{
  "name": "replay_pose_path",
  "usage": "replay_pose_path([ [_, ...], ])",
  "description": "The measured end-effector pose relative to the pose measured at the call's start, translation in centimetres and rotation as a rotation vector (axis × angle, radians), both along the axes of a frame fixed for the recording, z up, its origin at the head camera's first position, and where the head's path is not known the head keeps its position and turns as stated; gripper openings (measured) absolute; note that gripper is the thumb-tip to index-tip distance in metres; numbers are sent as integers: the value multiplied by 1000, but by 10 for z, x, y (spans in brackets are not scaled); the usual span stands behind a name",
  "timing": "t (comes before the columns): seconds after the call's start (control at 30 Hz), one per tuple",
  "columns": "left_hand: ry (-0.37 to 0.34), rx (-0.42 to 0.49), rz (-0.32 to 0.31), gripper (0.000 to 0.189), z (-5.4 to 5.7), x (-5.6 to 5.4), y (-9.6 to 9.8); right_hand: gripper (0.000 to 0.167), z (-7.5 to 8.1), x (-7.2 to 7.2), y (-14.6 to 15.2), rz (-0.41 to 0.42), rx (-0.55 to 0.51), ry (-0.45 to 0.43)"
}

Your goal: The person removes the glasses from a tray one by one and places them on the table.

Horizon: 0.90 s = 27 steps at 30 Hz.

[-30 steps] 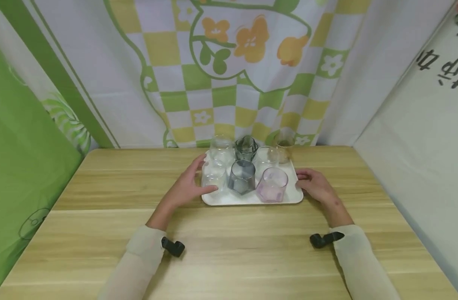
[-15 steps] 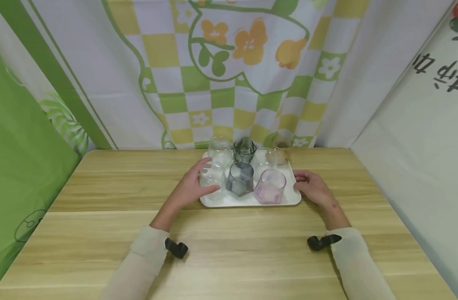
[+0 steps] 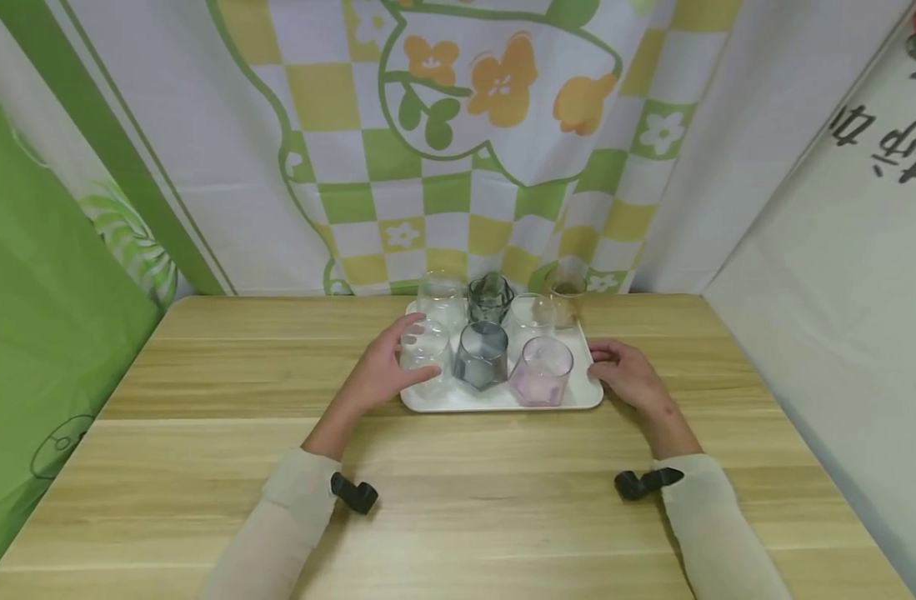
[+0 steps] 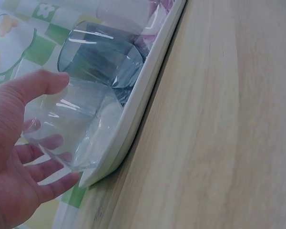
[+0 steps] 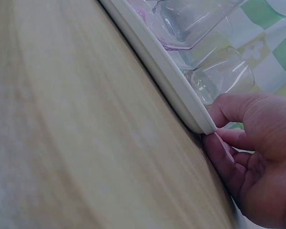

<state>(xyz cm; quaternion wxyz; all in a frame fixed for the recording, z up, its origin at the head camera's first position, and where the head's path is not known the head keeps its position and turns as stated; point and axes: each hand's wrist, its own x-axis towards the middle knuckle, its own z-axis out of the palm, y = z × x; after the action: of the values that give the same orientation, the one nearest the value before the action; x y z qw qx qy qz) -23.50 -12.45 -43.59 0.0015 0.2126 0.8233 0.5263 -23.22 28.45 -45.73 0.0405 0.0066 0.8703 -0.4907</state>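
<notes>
Near the table's back edge sits a white tray [image 3: 473, 406] bearing several drinking glasses. My left hand [image 3: 375, 371] is around the clear glass [image 3: 437, 358] at the tray's front left corner. In the left wrist view its thumb lies near the rim of that glass [image 4: 76, 119], and the other fingers show on the far side through it. My right hand [image 3: 633, 377] pinches the tray's right edge; in the right wrist view the thumb is on top of the rim [image 5: 181, 93] and fingers are under the corner. A grey faceted glass [image 3: 483, 358] and a pink-tinted glass [image 3: 542, 375] complete the front row.
Behind them stand a clear glass [image 3: 441, 307], a dark green glass [image 3: 490, 297], another clear glass [image 3: 533, 317] and an amber-tinted glass [image 3: 568, 293]. A patterned curtain [image 3: 397, 200] hangs directly behind the wooden table [image 3: 488, 508]. A pale wall covering [image 3: 840, 308] borders the right side.
My left hand has shifted slightly right, its thumb and fingers reaching further round the clear glass. The right hand keeps its place at the tray's edge.
</notes>
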Motion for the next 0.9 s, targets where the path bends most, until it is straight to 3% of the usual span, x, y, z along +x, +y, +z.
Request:
replay_pose_path([
  [0.43,-1,38,94,81,12,1,-3,49,-1,1,1,8,-19,5],
  [0.9,10,7,193,79,24,-1,-40,50,0,2,-1,5,-53,1],
])
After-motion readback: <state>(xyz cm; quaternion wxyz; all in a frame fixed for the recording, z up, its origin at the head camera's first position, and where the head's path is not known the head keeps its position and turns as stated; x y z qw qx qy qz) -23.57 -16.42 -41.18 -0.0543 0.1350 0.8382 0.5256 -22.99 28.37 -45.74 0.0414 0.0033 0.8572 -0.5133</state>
